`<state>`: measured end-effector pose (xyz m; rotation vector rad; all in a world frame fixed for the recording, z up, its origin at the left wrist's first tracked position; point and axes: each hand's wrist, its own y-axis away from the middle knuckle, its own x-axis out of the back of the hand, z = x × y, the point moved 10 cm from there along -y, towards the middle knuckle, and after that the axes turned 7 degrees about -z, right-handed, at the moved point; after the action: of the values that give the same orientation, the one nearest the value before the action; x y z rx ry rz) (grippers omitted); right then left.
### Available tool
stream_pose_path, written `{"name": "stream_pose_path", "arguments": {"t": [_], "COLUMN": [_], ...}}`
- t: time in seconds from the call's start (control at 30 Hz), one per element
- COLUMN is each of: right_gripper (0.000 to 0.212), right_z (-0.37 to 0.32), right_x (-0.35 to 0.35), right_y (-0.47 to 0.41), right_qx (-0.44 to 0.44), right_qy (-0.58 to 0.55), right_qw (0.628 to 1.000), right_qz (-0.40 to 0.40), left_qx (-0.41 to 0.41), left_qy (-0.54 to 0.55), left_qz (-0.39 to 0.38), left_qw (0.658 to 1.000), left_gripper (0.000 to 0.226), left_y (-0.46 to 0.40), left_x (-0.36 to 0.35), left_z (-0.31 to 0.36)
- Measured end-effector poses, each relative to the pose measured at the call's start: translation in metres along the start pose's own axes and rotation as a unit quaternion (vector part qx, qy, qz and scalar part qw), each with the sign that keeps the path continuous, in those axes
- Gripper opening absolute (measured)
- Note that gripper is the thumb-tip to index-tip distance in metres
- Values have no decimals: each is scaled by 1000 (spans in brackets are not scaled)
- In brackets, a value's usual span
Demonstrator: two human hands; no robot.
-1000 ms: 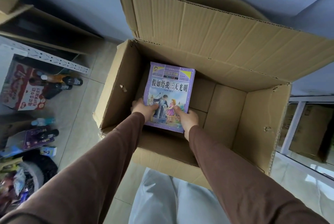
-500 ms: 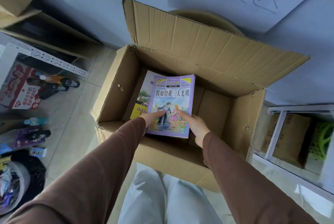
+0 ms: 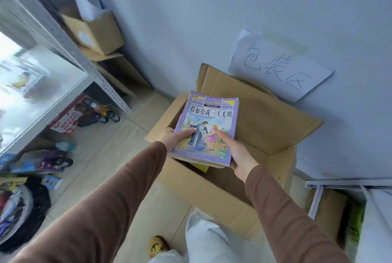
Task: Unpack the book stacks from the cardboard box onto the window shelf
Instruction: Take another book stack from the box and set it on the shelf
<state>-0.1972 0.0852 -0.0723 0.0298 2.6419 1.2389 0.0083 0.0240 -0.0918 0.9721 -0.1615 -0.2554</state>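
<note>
Pale blue wall (image 3: 233, 8) and beige floor tiles (image 3: 118, 156) frame the open cardboard box (image 3: 212, 186) in front of you, its far flap leaning against the wall under a handwritten paper sign (image 3: 280, 65).

Your left hand (image 3: 176, 138) grips the near left corner of the book stack (image 3: 206, 129), thumb laid on the purple top cover, the other fingers hidden beneath. Your right hand (image 3: 237, 154) grips the near right corner the same way, thumb on top, palm under the stack. Both hands are curled closed around it.

You hold the stack above the box's near left part, clear of the rim. A yellow cover (image 3: 200, 167) shows inside the box just under the stack's near edge.

Left of the box stands a grey metal rack (image 3: 70, 48) with a small carton (image 3: 95, 31) behind it; bottles (image 3: 99, 114), a red carton (image 3: 67, 116) and loose packets lie on the floor below it. Right of the box a white frame (image 3: 318, 197) stands against the wall.

The stack's long axis runs away from you toward the wall, tipped slightly right, with the title end at the far side and the cover facing up.
</note>
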Motion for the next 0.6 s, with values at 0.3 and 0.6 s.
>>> {"name": "stream_pose_path", "arguments": {"t": [0.3,0.6], "right_gripper": [92,44], "right_z": [-47,-78], "right_x": [-208,-427], "right_y": [97,162], "right_qx": [109,185], "right_qy": [90,164], "right_qw": [982,935], "right_qz": [-123,-253], "left_qx": [-208,-282], "left_qy": [120,233], "left_qz": [130,225], "left_qw": [962,903], "left_gripper": [59,33], "left_y": [218,357], "left_x": [171,334], "left_z": [-5,-51]}}
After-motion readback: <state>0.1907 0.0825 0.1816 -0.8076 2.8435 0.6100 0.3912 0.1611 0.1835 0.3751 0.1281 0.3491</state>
